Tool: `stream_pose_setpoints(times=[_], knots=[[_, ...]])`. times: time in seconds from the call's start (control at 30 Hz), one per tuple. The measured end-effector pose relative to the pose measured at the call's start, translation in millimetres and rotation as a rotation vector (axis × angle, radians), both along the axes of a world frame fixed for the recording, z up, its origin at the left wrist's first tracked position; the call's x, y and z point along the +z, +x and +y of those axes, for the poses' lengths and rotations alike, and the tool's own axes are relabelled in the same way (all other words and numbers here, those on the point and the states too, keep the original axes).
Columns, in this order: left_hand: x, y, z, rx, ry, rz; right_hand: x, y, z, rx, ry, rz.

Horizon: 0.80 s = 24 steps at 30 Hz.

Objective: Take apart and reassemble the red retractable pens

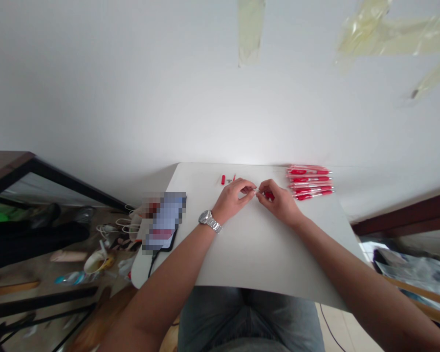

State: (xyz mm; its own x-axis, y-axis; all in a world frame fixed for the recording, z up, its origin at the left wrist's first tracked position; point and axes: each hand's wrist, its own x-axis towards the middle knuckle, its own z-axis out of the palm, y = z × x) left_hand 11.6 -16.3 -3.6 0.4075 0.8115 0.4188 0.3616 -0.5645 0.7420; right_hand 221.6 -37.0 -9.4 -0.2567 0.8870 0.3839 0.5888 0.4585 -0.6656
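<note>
My left hand [231,198] and my right hand [279,201] meet over the white table [264,254]. Thumb and fingers of each are closed in a pinch, fingertips nearly touching. Between them shows a small pale piece of a pen [256,191], too small to make out fully. A red pen part [269,195] sits within the curled fingers of my right hand. Just beyond my left hand lie a red pen grip [223,180], small metal bits [229,181] and a thin red piece [234,177], partly covered by that hand.
Several red click pens [311,179] and clear pink pen parts lie stacked at the table's back right. A phone [165,221] with a cable rests at the left edge. Behind stands a white wall [205,98]. Clutter, including a bottle [70,278], lies on the floor.
</note>
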Motion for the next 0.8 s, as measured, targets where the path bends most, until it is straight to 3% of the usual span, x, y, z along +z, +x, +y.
stream_pose_setpoints(times=[0.53,0.8], knots=[[0.3,0.2,0.3,0.008,-0.031,-0.021,-2.5,2.4,1.2,0.023,-0.037,0.027],[0.9,-4.3,4.0,0.116,-0.04,-0.058,-3.4,9.6,6.5,-0.062,0.005,-0.04]])
